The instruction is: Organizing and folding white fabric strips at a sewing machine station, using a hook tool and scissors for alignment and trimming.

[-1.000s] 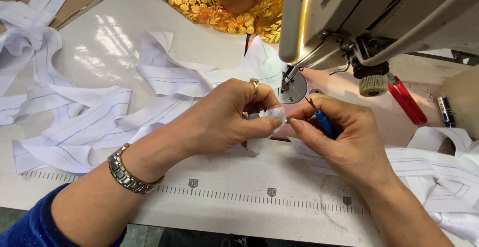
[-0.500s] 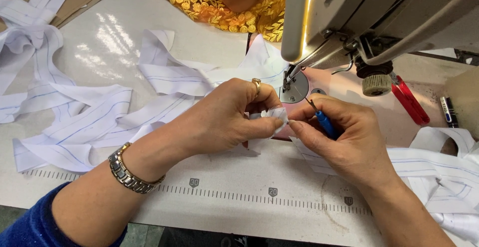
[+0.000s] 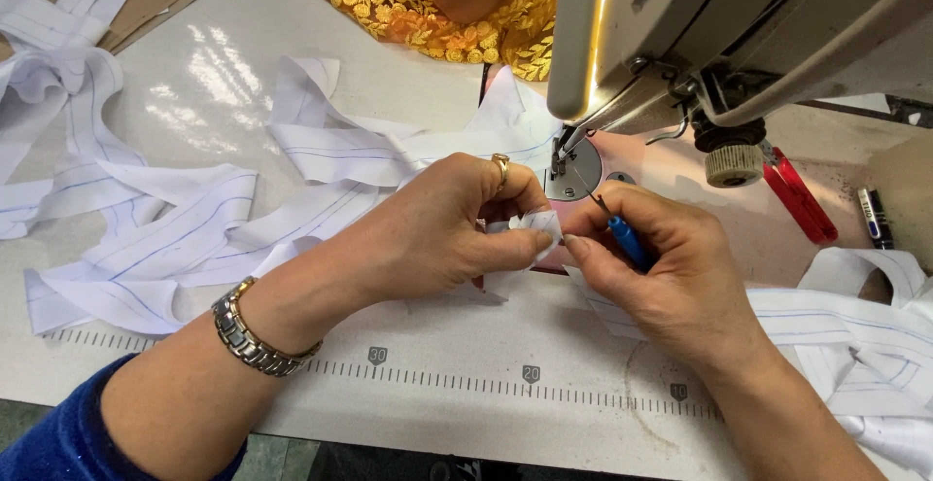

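The small white fabric piece (image 3: pixel 533 226) sits pinched between my left thumb and fingers, just in front of the sewing machine's needle plate (image 3: pixel 573 168). Against the pictures from a second ago almost nothing has shifted: the piece stays in the same spot and both hands hold their places, so I judge the fiddly picking work is still under way. My left hand (image 3: pixel 442 223) is curled, knuckles up, fingertips pressed together on the fabric. My right hand (image 3: pixel 671 267) meets it fingertip to fingertip, closed around a blue-handled pick (image 3: pixel 622 233) whose thin point angles up toward the needle. White strips (image 3: pixel 175 238) lie spread on the table (image 3: pixel 466 394).
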